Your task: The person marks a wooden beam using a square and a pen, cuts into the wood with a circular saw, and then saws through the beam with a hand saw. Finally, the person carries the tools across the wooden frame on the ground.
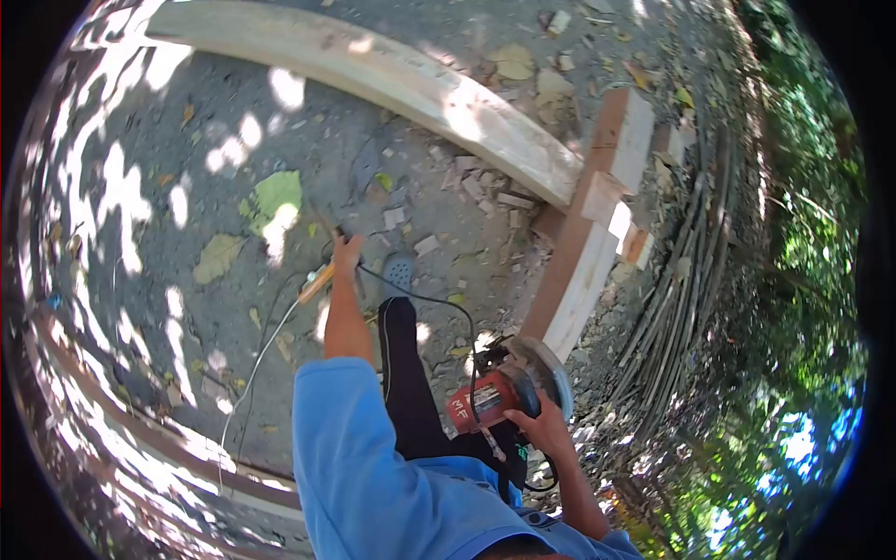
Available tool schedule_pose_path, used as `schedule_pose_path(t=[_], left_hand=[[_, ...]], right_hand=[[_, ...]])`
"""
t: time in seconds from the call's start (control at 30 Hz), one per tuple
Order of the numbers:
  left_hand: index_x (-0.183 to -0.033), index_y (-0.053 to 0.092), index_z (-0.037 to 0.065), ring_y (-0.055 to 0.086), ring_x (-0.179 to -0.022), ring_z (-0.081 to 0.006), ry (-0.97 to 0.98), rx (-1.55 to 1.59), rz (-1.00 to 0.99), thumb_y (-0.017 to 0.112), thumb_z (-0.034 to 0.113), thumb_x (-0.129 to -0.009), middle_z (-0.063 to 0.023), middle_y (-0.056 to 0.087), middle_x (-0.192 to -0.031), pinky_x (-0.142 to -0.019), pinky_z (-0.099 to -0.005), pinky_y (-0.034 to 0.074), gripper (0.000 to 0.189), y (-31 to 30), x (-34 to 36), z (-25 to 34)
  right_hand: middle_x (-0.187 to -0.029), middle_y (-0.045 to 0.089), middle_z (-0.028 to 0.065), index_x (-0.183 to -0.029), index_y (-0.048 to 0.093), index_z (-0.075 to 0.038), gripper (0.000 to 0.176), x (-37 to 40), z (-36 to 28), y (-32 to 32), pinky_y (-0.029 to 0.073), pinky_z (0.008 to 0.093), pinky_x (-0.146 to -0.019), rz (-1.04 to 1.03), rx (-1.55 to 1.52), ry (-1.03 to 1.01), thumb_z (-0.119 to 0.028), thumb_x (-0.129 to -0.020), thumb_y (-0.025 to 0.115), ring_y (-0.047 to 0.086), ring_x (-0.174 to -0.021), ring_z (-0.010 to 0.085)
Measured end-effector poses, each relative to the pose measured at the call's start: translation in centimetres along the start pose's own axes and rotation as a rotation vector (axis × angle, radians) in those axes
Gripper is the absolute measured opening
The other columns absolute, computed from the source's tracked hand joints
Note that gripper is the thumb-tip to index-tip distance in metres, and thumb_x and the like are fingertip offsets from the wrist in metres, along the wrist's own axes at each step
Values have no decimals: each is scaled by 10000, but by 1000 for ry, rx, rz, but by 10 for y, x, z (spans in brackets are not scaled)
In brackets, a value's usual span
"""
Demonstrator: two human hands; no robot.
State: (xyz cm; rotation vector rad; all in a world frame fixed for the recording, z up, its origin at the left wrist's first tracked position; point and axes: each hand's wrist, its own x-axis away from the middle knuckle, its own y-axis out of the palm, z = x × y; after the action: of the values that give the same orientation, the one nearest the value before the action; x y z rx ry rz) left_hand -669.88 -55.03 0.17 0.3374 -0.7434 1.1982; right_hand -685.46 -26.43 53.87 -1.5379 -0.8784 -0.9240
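Observation:
My right hand (544, 427) is closed round the black handle of a red circular saw (487, 399), held low near my thigh. Its round grey guard (551, 371) faces the near end of a notched timber beam (581, 271). To the left, my outstretched left hand (347, 252) is closed on a slim, dark-ended object (338, 231), whose kind I cannot make out. A black cord (425, 297) runs between this hand and the saw. Just below that hand is a yellowish wooden strip (315, 282) with a pale cable (266, 353) trailing from it.
A long, wide plank (401, 84) meets the notched beam at an angle. Wood offcuts (476, 182) and leaves (278, 196) litter the dirt ground. On the right lies a bundle of thin sticks (677, 289), with green plants (812, 233) beyond. My shoe (398, 273) stands near the cord.

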Motion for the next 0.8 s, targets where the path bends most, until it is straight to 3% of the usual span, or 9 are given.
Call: schedule_pose_path(t=[0.1,0.17,0.3,0.5,0.6,0.67,0.73,0.77,0.8], left_hand=[[-1035,654,-26,640,-798,-231,-143,-162,45,689,331,-816,-140,681,-892,-732,-362,489,421,8,38,40],[-1080,638,-42,665,-951,-347,-135,-349,49,689,401,-781,-196,690,-987,-824,-417,501,536,17,34,26],[-1118,629,-44,641,-1031,-385,-234,-294,66,685,400,-778,-221,676,-1072,-885,-431,484,562,33,36,19],[-1212,587,-36,619,-1096,-385,-163,-145,167,686,405,-770,-229,654,-1154,-930,-443,465,632,63,31,101],[-1204,585,-21,604,-1136,-379,-168,-211,73,699,492,-755,-226,646,-1185,-942,-449,458,692,86,-5,111],[-1213,586,-8,608,-1137,-371,-39,-268,123,735,545,-730,-216,649,-1180,-948,-452,460,749,114,-30,73],[-1217,584,-39,634,-1048,-314,126,-63,-19,790,430,-753,-162,672,-1108,-910,-409,477,691,137,-32,57],[-1294,556,-23,589,-1174,-281,156,-239,13,790,362,-777,-145,641,-1230,-1004,-391,428,686,144,-17,71],[-1388,483,48,487,-1286,-230,458,-157,-15,771,355,-801,-145,550,-1355,-1087,-346,324,722,154,-28,54]], right_hand=[[-825,669,106,-1233,598,-35,533,-16,-8,5,496,340,-671,-7,14,-18,-304,-807,772,637,-702,191],[-833,668,105,-1207,605,-34,508,-21,-13,5,493,341,-670,22,25,-72,-301,-808,773,625,-696,190],[-847,671,105,-1177,604,-8,497,-25,-36,-1,494,342,-687,11,83,-59,-285,-804,780,615,-705,187],[-864,672,99,-1196,607,-17,503,-37,-33,-25,503,336,-702,-4,130,-104,-286,-806,779,623,-719,173],[-843,669,85,-1201,610,-24,503,-46,-32,-45,506,328,-687,-11,139,-132,-291,-810,777,624,-714,164],[-840,669,81,-1199,614,-28,498,-54,-20,-63,505,321,-682,6,127,-135,-294,-812,777,625,-716,160],[-821,664,72,-1219,614,-49,495,-53,-6,-89,500,295,-651,28,62,-92,-294,-820,773,623,-702,139],[-821,664,72,-1219,614,-49,495,-55,4,-107,500,295,-651,72,30,-90,-294,-820,773,623,-702,139],[-806,661,70,-1277,583,-69,535,-59,17,-128,501,289,-623,62,-3,-74,-288,-826,769,613,-667,134]])
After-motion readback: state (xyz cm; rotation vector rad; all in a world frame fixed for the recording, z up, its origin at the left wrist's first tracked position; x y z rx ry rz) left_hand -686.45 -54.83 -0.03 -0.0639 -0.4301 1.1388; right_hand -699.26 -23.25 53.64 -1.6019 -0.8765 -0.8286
